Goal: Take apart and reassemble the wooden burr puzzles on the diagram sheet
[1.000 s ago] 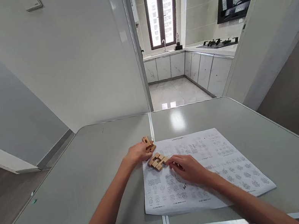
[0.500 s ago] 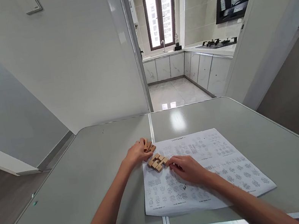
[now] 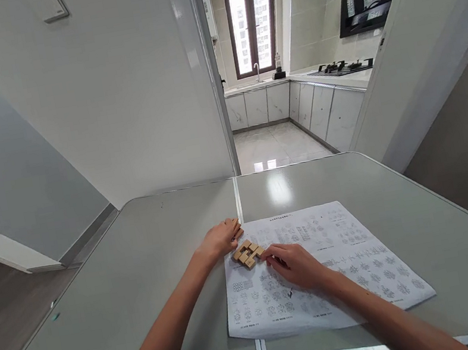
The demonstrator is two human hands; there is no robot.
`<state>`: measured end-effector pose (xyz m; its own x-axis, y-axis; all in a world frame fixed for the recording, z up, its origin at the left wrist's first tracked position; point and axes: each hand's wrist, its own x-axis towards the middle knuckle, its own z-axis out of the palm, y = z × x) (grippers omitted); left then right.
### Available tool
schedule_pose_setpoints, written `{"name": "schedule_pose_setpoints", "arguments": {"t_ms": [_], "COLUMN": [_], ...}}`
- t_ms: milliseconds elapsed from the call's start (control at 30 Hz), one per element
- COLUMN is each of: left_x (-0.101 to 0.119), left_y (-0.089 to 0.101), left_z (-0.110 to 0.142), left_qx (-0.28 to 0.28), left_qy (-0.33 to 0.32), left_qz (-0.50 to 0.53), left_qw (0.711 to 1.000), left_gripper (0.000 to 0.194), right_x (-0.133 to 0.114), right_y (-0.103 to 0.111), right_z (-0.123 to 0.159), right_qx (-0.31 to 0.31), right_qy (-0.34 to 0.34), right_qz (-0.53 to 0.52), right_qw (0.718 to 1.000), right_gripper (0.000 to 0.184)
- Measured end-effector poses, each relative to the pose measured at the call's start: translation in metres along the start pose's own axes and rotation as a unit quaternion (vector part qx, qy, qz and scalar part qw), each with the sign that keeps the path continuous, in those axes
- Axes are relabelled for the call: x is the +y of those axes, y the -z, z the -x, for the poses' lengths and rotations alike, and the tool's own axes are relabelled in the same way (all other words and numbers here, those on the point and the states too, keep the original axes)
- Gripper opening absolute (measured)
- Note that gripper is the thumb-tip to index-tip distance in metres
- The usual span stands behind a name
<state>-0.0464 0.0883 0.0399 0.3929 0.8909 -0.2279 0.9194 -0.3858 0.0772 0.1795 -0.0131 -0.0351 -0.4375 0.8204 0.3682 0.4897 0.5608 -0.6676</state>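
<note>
A: Landmark?
B: White paper sheet printed with small grey diagrams (image 3: 325,231), lying on a grey metal-edged table (image 3: 118,316).

A: Start at the left.
B: Small green scrap (image 3: 55,317), well left of the sheet, near the table's rim. Next, the left hand (image 3: 218,240), at the sheet's far left corner.

A: Its grip?
B: Fingers bent over some brown wooden pieces (image 3: 238,230), partly hidden by the hand. Whether they clamp one, I can't make out.

A: Next?
B: Flat cluster of light-brown notched wooden blocks (image 3: 248,254). It lies on the sheet, just inside its left edge, nearer the far end. Small gaps show between blocks.

A: Right hand?
B: Right hand (image 3: 295,264), over the sheet's left half, fingers curled, fingertips at the right end of the cluster. Pinching or merely touching: too small to tell. The forearm crosses the sheet's near edge.

A: Background?
B: Well beyond the sheet, a dark-framed two-pane glass window (image 3: 253,20); right of that, a black gas hob (image 3: 344,67) on a white counter (image 3: 307,75).
</note>
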Motion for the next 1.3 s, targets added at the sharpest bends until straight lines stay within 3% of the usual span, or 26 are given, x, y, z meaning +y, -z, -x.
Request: {"name": "schedule_pose_setpoints", "arguments": {"t_ms": [200, 433, 533, 600, 633, 700, 800, 1000, 1100, 1233, 1300], "left_x": [0.005, -0.012, -0.005, 0.011, 0.023, 0.047, 0.076, 0.102, 0.108, 0.111, 0.112], "left_y": [-0.009, -0.003, 0.006, 0.01, 0.012, 0.013, 0.007, -0.029, -0.044, -0.049, -0.05], "left_z": [-0.005, 0.002, 0.014, 0.023, 0.028, 0.036, 0.041, 0.033, 0.031, 0.028, 0.026], "left_qx": [-0.002, -0.005, -0.009, -0.015, -0.026, -0.084, -0.118, -0.109, -0.117, -0.072, -0.062], "left_qy": [0.028, 0.041, 0.017, -0.017, -0.041, -0.1, -0.127, -0.097, -0.079, -0.02, -0.016], "left_qz": [-0.008, 0.078, 0.153, 0.206, 0.243, 0.41, 0.538, 0.623, 0.622, 0.573, 0.573], "left_qw": [1.0, 0.996, 0.988, 0.978, 0.969, 0.902, 0.825, 0.769, 0.77, 0.816, 0.817], "left_gripper": [0.035, 0.028, 0.026, 0.03, 0.033, 0.042, 0.048, 0.052, 0.051, 0.043, 0.041], "right_x": [0.0, -0.002, -0.004, -0.007, -0.009, -0.014, -0.018, -0.005, 0.009, 0.027, 0.034], "right_y": [0.0, 0.008, 0.016, 0.022, 0.026, 0.034, 0.045, 0.053, 0.053, 0.056, 0.059], "right_z": [0.0, -0.006, -0.014, -0.019, -0.02, -0.02, -0.012, 0.012, 0.019, 0.023, 0.022], "right_qx": [0.005, 0.017, 0.043, 0.065, 0.065, 0.055, 0.046, 0.08, 0.075, 0.075, 0.084], "right_qy": [-0.004, -0.052, -0.114, -0.169, -0.191, -0.204, -0.209, -0.261, -0.272, -0.29, -0.292], "right_qz": [-0.007, -0.106, -0.223, -0.314, -0.353, -0.407, -0.419, -0.426, -0.429, -0.413, -0.393], "right_qw": [1.0, 0.993, 0.967, 0.932, 0.913, 0.889, 0.882, 0.863, 0.858, 0.86, 0.868], "right_gripper": [0.023, 0.02, 0.021, 0.037, 0.045, 0.049, 0.044, 0.041, 0.044, 0.047, 0.047]}}
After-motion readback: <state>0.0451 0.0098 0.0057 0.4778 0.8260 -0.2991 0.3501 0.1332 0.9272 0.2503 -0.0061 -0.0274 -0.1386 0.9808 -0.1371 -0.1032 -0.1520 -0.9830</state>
